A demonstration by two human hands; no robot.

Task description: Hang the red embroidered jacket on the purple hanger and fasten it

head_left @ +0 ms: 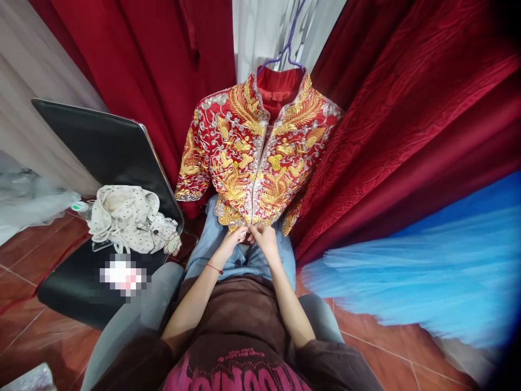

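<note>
A red jacket (266, 149) with gold and silver embroidery hangs in front of me from a purple hanger (290, 46). Its stand collar is open at the neck, and the front edges meet lower down. At the bottom of the front opening, my left hand (236, 237) pinches the embroidered hem. My right hand (261, 236) grips the same hem close beside it, fingertips almost touching the left ones. Whether a small fastener lies between the fingers is too small to tell. The lower hem rests over my lap in light blue jeans (285, 255).
On the left, a black chair (61, 290) bears a white dotted cloth bag (124, 217) and a blurred-out item. Red curtains (163, 65) hang behind, and more red fabric (391, 141) on the right. Blue tulle (399, 266) spreads above the tiled floor (378, 347).
</note>
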